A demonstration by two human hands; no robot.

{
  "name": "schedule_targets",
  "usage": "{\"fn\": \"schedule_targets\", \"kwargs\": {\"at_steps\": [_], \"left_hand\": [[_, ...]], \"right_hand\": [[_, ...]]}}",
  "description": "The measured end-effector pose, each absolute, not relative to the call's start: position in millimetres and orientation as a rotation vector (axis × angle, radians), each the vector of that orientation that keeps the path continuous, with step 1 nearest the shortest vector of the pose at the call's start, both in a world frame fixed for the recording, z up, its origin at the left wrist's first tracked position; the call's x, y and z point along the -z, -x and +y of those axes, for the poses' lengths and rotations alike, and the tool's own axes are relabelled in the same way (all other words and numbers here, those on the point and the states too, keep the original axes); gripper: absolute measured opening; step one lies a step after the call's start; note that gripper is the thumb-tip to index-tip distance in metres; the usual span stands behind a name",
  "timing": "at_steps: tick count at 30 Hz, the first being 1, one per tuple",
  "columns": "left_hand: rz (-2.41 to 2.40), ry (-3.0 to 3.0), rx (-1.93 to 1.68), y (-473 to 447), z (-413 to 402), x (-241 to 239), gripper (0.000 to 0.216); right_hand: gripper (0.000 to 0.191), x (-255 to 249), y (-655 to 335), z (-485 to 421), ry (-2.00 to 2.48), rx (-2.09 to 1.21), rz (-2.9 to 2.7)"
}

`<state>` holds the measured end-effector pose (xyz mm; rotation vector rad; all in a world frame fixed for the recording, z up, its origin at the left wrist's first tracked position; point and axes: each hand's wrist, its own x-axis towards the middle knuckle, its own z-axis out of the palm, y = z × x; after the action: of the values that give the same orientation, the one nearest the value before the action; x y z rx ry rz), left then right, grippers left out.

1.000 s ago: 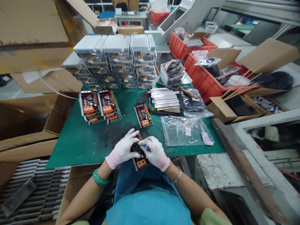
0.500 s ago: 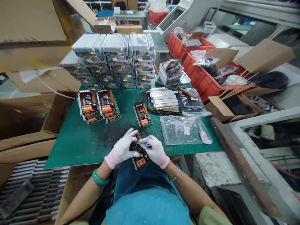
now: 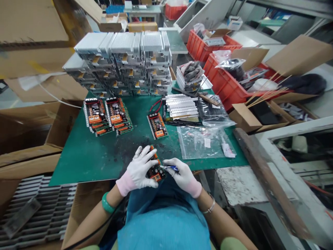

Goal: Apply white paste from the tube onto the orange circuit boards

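My left hand (image 3: 139,170), in a white glove with a pink cuff, grips a circuit board (image 3: 155,171) at the table's front edge. Its fingers lie across the board's upper part, and the thumb is at the lower end. Black and orange parts show on the board; the rest is covered by the glove. In my gloved right hand (image 3: 183,175) is a small blue-handled tool (image 3: 172,168), its thin tip pointing at the board's right edge. The tool's exact kind is hard to make out. Beyond the hands, another circuit board (image 3: 157,125) lies on the green mat.
Stacked circuit boards (image 3: 97,116) lie at the left of the green mat (image 3: 85,163). Finned metal heatsinks (image 3: 125,62) are piled behind them. To the right are metal strips (image 3: 181,106) and a plastic bag (image 3: 205,144). Red crates (image 3: 221,78) and a wooden bar (image 3: 260,166) stand farther right.
My right hand has drawn back to the right and down with the blue-handled tool. My left hand's fingers have spread farther across the board, which has tilted somewhat.
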<state>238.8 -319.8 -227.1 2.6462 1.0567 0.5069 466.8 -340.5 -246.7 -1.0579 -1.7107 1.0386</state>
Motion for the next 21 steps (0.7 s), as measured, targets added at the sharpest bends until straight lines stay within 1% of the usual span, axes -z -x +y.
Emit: {"fn": "schedule_targets", "kwargs": {"at_steps": [9,14,19,21], "left_hand": [[1.030,-2.640,-0.607,-242,-316,235,0.078],[1.055,-2.634,-0.684,-234,-323,234,0.078],[1.125,-2.625,-0.649,-230,-333,237,0.082],[1.121,-2.648,-0.637,-232,-334,238,0.081]], "right_hand": [[0.013,253,-454,-332,1.062,-0.841,-1.936],[0.014,254,-449,-331,1.097,-0.781,-1.901],[0.015,254,-445,-330,1.128,-0.762,-1.849],[0.016,252,-446,-330,1.126,-0.805,-1.769]]}}
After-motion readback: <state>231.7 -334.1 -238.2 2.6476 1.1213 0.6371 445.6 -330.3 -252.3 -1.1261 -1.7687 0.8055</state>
